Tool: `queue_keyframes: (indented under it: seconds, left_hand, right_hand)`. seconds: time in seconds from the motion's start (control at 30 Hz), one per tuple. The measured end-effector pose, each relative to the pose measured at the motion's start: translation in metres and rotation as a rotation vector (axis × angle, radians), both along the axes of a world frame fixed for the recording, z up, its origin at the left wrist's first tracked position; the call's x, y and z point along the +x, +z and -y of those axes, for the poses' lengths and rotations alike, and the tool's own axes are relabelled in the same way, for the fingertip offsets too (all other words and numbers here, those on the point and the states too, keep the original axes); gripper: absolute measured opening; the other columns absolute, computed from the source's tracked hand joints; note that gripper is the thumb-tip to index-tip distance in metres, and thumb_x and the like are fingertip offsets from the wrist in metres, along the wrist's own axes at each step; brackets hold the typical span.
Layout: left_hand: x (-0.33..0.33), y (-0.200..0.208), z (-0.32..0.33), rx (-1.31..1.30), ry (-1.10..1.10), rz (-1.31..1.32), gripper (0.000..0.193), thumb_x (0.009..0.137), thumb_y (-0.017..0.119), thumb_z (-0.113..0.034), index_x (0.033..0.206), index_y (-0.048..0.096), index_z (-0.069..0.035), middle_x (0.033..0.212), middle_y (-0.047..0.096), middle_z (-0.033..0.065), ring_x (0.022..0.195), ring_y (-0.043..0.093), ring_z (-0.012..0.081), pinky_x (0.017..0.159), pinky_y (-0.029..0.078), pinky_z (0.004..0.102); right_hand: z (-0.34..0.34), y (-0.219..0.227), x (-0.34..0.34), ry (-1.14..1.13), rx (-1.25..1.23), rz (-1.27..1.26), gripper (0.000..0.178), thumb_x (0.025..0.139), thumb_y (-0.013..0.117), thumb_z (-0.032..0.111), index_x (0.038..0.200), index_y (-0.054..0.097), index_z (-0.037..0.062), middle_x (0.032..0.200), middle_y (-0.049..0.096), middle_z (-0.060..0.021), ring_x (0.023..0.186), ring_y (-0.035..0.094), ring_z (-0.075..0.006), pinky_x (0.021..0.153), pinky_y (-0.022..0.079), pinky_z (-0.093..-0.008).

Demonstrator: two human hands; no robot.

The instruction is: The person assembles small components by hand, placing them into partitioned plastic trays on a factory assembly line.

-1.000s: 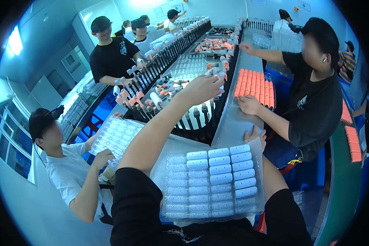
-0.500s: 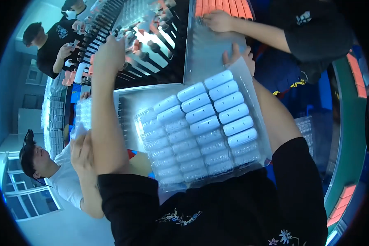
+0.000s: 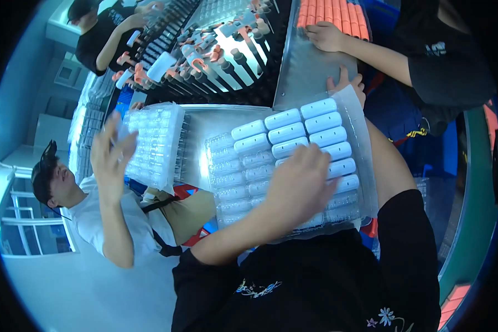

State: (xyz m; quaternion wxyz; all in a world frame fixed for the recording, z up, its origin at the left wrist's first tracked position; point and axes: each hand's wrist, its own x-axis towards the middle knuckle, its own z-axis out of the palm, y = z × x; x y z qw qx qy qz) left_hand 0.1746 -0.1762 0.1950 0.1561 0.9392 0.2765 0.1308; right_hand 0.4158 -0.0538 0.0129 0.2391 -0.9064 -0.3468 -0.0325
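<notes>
A clear plastic blister tray [image 3: 366, 149] lies tilted in front of me, its upper and right-hand cells filled with rounded white casings [image 3: 318, 108]. The lower-left cells show bare plastic. My left hand [image 3: 301, 185] is over the middle of the tray, fingers bunched and blurred against the casings; whatever is under the fingertips is hidden. My right forearm passes behind the tray's right side. Beyond the tray's far corner my right hand [image 3: 347, 83] shows with fingers spread, its palm partly hidden by the plastic.
Ahead stands a rack [image 3: 221, 72] of dark pegs carrying orange and white parts. Orange pieces [image 3: 335, 19] line the metal table [image 3: 299, 83], near a co-worker's hand [image 3: 323, 37]. At left, another person raises a hand [image 3: 112, 149] beside stacked clear trays [image 3: 152, 144].
My left hand has come back from the rack to the middle of the tray. My right hand stays behind the tray's far corner. The person at left has raised a hand.
</notes>
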Motion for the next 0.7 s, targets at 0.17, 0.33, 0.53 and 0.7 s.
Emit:
queue_keyframes:
  seconds: [0.17,0.33,0.53,0.7]
  left_hand:
    - [0.005,-0.017,0.015,0.046,-0.141,-0.082,0.048,0.080,0.080,-0.027,0.111,0.060,0.005,0.111,0.055,0.0188,0.105,0.056,0.0320,0.090,0.048,0.0415]
    - [0.027,-0.020,0.013,0.243,-0.166,-0.190,0.049,0.070,0.081,-0.023,0.107,0.063,0.004,0.107,0.054,0.0156,0.103,0.052,0.0280,0.084,0.042,0.0361]
    - [0.029,0.009,-0.001,0.006,-0.222,-0.095,0.046,0.072,0.079,-0.019,0.103,0.061,0.008,0.117,0.055,0.0246,0.111,0.057,0.0368,0.096,0.050,0.0437]
    - [0.004,0.094,-0.079,-0.320,0.077,0.044,0.065,0.083,0.078,-0.026,0.131,0.044,0.003,0.103,0.069,0.0283,0.104,0.068,0.0444,0.092,0.053,0.0511]
  right_hand:
    - [-0.008,-0.005,0.004,-0.007,0.011,-0.006,0.063,0.091,0.060,0.054,0.146,0.049,0.0253,0.133,0.049,-0.0298,0.114,0.060,-0.0490,0.085,0.056,-0.0540]
    - [0.007,0.015,0.006,0.026,-0.042,-0.033,0.060,0.095,0.054,0.053,0.145,0.046,0.0209,0.135,0.047,-0.0296,0.117,0.058,-0.0487,0.089,0.054,-0.0540]
    - [0.003,0.009,0.000,0.048,-0.057,-0.096,0.064,0.094,0.055,0.055,0.147,0.045,0.0210,0.143,0.041,-0.0308,0.123,0.053,-0.0496,0.092,0.053,-0.0549]
    - [0.005,0.008,-0.002,-0.005,-0.008,-0.005,0.061,0.092,0.057,0.054,0.143,0.050,0.0218,0.141,0.046,-0.0294,0.114,0.061,-0.0466,0.084,0.056,-0.0514]
